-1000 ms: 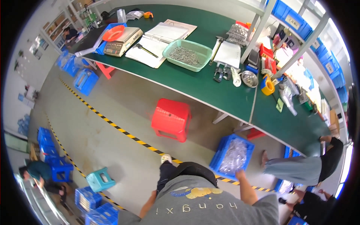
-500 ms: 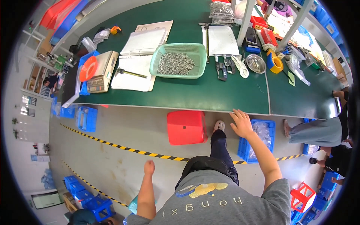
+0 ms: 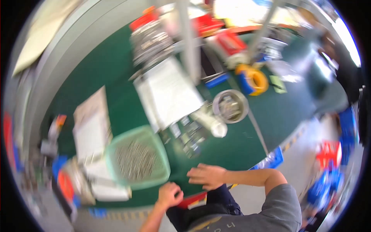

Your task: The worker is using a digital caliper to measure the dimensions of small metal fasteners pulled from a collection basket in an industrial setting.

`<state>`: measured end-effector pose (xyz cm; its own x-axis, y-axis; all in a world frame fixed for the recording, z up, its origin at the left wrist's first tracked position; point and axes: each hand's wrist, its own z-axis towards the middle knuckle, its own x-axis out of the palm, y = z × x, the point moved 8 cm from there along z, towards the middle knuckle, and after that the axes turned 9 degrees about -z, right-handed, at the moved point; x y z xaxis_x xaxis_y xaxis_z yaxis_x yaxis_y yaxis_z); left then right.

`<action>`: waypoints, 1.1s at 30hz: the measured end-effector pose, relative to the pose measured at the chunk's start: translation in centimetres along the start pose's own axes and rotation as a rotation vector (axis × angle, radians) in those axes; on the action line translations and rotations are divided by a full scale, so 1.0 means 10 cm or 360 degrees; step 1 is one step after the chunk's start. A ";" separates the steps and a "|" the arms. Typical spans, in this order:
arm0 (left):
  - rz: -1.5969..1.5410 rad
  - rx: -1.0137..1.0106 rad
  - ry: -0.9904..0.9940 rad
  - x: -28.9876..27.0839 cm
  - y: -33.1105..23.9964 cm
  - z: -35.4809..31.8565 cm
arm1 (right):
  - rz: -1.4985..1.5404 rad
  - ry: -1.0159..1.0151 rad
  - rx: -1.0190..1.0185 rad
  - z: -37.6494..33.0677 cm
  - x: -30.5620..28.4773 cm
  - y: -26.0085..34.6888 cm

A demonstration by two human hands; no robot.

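My right hand point(image 3: 207, 176) lies over the front edge of the green table point(image 3: 232, 149), fingers stretched out and holding nothing. Close beside it on the left, my left hand point(image 3: 169, 195) is loosely curled at the same edge, with no object visible in it. Just beyond the left hand stands a mint-green plastic basket point(image 3: 162, 151) holding many small metal pins or screws point(image 3: 135, 160). Ahead of the right hand lie several dark hand tools point(image 3: 190, 136), blurred, next to a white glove point(image 3: 212, 123). A round steel bowl point(image 3: 244, 105) with small contents sits farther right.
White paper sheets point(image 3: 172, 96) lie mid-table; bagged parts point(image 3: 152, 42) are stacked behind. A shelf post point(image 3: 189, 46) rises near a yellow-and-blue tape dispenser point(image 3: 257, 80). Left are papers point(image 3: 91, 131) and a scale with an orange dish point(image 3: 65, 185). Under the front edge is a red stool point(image 3: 192, 200).
My view has turned right and come nearer the table, blurring the scene. Both hands have come together at the front edge; the left has risen from beside my body.
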<state>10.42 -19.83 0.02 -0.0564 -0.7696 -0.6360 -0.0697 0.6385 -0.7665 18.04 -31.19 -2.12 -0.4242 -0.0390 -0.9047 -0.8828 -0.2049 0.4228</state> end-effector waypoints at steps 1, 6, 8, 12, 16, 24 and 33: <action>-0.0060 0.0115 0.0101 0.10 -0.04 0.15 | 0.0077 -0.0079 -0.0041 -0.01 0.03 0.01; -0.0804 0.0690 -0.0036 0.29 -0.18 0.45 | -0.0099 -0.0116 0.0095 -0.13 0.12 -0.01; -0.1133 0.0719 -0.0139 0.20 0.08 0.27 | -0.0123 -0.0078 0.0085 -0.12 -0.01 0.05; -0.1981 0.0282 -0.0400 0.14 0.43 0.18 | -0.0342 0.0094 0.0121 0.01 0.02 0.01; -0.1847 0.0365 -0.0109 0.20 0.31 0.23 | -0.0538 0.0120 0.0237 -0.14 0.09 0.10; -0.1970 0.0295 -0.0208 0.24 0.52 0.22 | -0.0656 0.0101 0.0090 0.06 0.04 0.06; -0.1553 0.0390 -0.0155 0.36 0.38 0.21 | -0.0659 -0.0326 -0.0052 -0.14 0.06 0.15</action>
<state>12.09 -20.15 -5.35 -0.0018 -0.9593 0.2824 0.1651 -0.2788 -0.9461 16.73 -32.86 -2.14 -0.0713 0.2460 -0.9667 -0.9809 -0.1933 0.0231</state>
